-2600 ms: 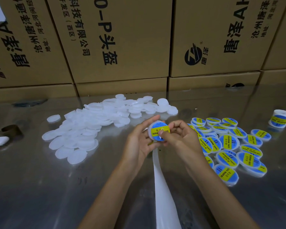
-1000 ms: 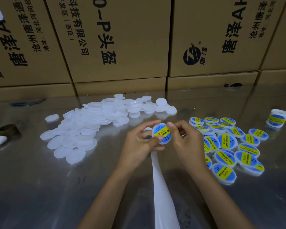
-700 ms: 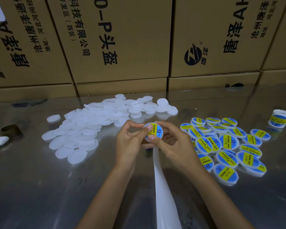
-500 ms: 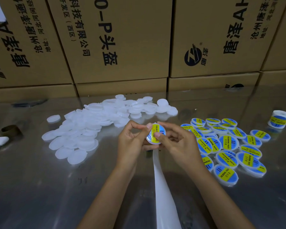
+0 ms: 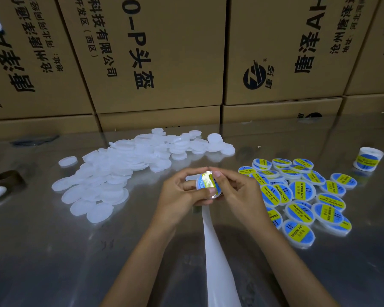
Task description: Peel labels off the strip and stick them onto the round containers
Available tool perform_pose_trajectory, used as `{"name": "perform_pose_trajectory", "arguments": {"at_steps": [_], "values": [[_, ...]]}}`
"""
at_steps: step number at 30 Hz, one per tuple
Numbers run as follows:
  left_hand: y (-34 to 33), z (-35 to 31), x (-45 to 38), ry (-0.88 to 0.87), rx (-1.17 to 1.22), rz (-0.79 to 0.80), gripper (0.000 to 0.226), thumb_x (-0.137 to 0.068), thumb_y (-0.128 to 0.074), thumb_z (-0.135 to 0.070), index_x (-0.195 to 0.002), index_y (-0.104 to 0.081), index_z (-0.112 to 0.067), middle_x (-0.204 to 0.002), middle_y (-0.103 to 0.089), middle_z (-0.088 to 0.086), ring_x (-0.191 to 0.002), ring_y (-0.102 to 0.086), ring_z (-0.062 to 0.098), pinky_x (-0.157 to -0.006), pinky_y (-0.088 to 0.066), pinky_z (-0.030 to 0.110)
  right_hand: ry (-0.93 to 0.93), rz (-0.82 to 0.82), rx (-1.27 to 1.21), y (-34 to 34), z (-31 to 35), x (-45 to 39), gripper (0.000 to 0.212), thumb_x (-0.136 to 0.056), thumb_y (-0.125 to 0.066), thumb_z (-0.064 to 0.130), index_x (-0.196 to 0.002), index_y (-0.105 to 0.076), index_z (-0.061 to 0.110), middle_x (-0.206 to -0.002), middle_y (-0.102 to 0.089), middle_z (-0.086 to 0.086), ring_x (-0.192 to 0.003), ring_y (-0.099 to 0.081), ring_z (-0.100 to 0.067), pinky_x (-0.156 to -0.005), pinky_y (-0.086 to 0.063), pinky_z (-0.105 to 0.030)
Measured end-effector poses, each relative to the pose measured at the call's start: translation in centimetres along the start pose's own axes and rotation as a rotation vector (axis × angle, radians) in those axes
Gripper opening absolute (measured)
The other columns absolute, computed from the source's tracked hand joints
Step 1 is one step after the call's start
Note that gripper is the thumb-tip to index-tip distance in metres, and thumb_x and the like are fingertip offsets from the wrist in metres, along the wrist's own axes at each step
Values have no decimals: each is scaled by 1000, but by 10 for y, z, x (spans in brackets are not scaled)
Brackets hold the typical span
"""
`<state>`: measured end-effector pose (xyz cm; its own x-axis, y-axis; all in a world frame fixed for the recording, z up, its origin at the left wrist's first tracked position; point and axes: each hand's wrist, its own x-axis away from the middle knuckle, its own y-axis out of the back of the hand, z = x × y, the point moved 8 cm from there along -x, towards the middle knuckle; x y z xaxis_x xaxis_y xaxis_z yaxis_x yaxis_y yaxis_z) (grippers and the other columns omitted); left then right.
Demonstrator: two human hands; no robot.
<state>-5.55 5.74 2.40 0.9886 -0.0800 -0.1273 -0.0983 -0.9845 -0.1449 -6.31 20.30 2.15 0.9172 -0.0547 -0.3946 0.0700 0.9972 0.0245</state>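
A packing bench in a warehouse or small factory store

Stacked brown cartons point(image 5: 155, 58) printed with a company logo and Chinese lettering wall off the far edge of a shiny metal table point(image 5: 53, 251) — on it lie a heap of plain white lids point(image 5: 111, 173) at the left and a batch of labelled round containers point(image 5: 302, 196) towards the right edge — bulk hand labelling work.

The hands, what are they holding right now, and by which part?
Both hands, left hand and right hand, pinch one labelled round container by its rim, fingertips at the top edge, left thumb at the bottom.
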Motion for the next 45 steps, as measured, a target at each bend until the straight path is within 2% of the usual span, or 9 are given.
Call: {"name": "perform_pose_trajectory", "arguments": {"at_steps": [4, 7, 11, 15, 22, 28, 33, 39, 45], "values": [[10, 3, 0, 11, 107, -108, 29, -84, -75, 3, -110, -66, -6, -90, -76, 20, -77, -76, 31, -63, -61, 29, -105, 116, -33, -16, -10, 3, 39, -86, -71, 41, -122, -67, 25, -104, -76, 6, -99, -71, -9, -89, -58, -39], [15, 1, 1, -15, 115, -164, 27, -83, -77, -2, -107, -66, -4, -89, -77, 18, -76, -76, 29, -58, -60, 30, -55, 221, -37, -28, -5, 7, 32, -88, -73, 34, -119, -66, 27, -103, -75, 4, -98, -72, -14, -84, -59, -36], [16, 6, 4, -5, 144, -221, 22, -88, -74, -12, -99, -66, 5, -86, -76, 17, -69, -75, 32, -51, -58, 30, -17, 189, -59, -25, 0, 9, 23, -91, -71, 24, -113, -71, 23, -94, -77, 1, -88, -74, -16, -70, -58, -27], [10, 8, 1, 15, 123, -147, 17, -92, -70, -17, -103, -66, -4, -88, -75, 20, -69, -74, 31, -58, -61, 31, -45, 124, -34, -19, -1, 6, 15, -95, -65, 22, -108, -72, 24, -75, -75, -2, -58, -69, -18, -53, -55, -28], [-12, 12, -1, 80, 113, 106, 42, -89, -69, 0, -127, -63, -16, -104, -76, 14, -87, -75, 26, -70, -60, 26, -25, -13, 17, 0, 4, 4, 30, -102, -51, 18, -82, -73, 17, -57, -63, 5, -50, -58, -6, -43, -48, -21], [-9, 7, 0, 48, 102, 114, 38, -85, -70, 7, -119, -69, -11, -108, -75, 15, -87, -74, 27, -71, -61, 27, -61, 22, 7, -6, 0, 4, 27, -103, -49, 26, -94, -74, 17, -64, -67, 4, -53, -60, -9, -46, -47, -22], [8, 4, -2, 14, 169, -52, 35, -78, -79, 5, -107, -61, 0, -100, -74, 19, -77, -74, 34, -61, -60, 30, -80, 59, -64, -9, 1, 2, 17, -96, -60, 36, -103, -72, 25, -58, -63, -10, -46, -55, -19, -46, -45, -24], [21, 6, -5, -5, 173, -146, 28, -79, -76, 6, -99, -58, -3, -96, -74, 22, -76, -74, 32, -61, -61, 33, -92, 171, -8, -20, -3, 7, 12, -88, -72, 35, -99, -71, 32, -51, -60, -6, -45, -52, -6, -48, -40, -13], [19, 8, -1, 15, 144, -151, 20, -83, -78, -5, -95, -62, -2, -93, -75, 21, -79, -75, 29, -60, -60, 31, -54, 145, -12, -16, -2, 4, 37, -82, -80, 20, -116, -67, 29, -61, -64, -9, -56, -57, -10, -61, -49, -20]]}}
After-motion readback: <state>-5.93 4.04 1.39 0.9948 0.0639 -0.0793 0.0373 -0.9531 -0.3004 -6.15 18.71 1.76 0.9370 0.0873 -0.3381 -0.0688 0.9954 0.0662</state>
